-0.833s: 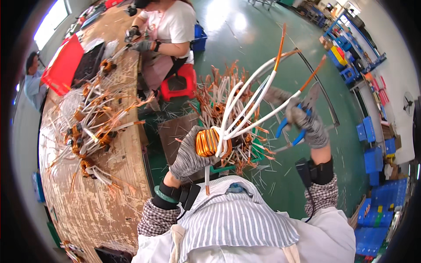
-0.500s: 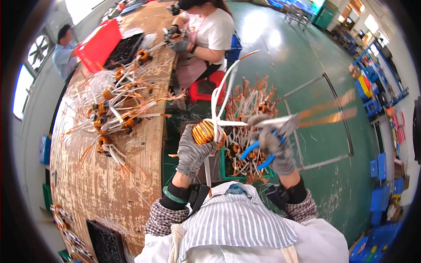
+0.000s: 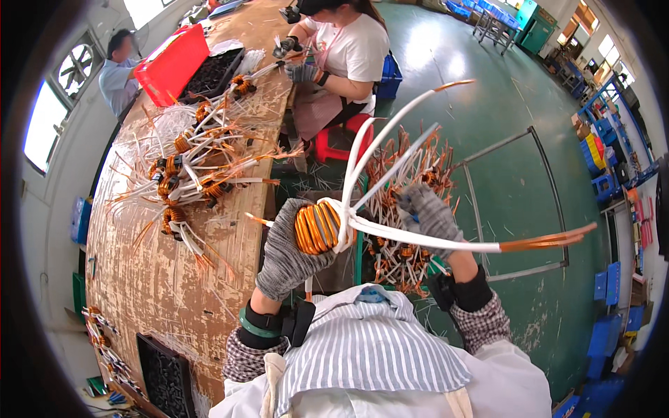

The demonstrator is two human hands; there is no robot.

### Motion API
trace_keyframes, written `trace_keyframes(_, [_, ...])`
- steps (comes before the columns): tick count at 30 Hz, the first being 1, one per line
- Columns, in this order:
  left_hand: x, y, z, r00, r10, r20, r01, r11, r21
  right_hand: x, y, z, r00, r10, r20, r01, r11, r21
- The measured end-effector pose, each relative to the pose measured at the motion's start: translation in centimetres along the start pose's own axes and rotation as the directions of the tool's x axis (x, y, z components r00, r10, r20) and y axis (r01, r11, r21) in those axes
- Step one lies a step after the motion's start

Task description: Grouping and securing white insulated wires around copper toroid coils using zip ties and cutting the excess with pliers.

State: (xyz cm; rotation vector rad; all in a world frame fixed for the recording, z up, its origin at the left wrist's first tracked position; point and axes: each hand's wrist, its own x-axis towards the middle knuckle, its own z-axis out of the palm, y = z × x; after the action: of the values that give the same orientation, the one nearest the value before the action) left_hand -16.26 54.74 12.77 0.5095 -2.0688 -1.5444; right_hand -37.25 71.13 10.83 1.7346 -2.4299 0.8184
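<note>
My left hand (image 3: 286,254), in a grey knit glove, grips a copper wire coil (image 3: 317,227) in front of my chest. Long white-sleeved leads (image 3: 418,240) with bare copper ends fan out from the coil, two upward and one bundle far to the right. My right hand (image 3: 428,212), also gloved, is closed just behind the leads, close to the coil. A bit of blue handle shows in its fist, and the rest of that tool is hidden.
A long wooden bench (image 3: 160,279) at left carries a heap of similar coils (image 3: 188,167), a red tray (image 3: 171,63) and black trays (image 3: 164,380). A person in a white shirt (image 3: 341,49) works at its far end; another person (image 3: 118,66) sits beyond. More coils (image 3: 404,258) lie below my hands.
My right hand has come in from the far right to just beside the coil. The leads now spread wider, one bundle bent out to the right. My view has turned toward the bench.
</note>
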Motion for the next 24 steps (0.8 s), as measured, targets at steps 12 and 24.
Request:
trace_keyframes(12, [0.8,1.4,1.8,0.996,0.035,0.083,-0.035,0.999,-0.005,2.4,-1.8,-3.0,0.960,-0.258,-0.111,0.272,0.951,0.143])
trace_keyframes(24, [2.2,1.7,3.0,0.977,0.053,0.207,-0.054,0.999,-0.004,2.7,0.1,-4.4,0.940,-0.325,0.102,0.337,0.931,-0.142])
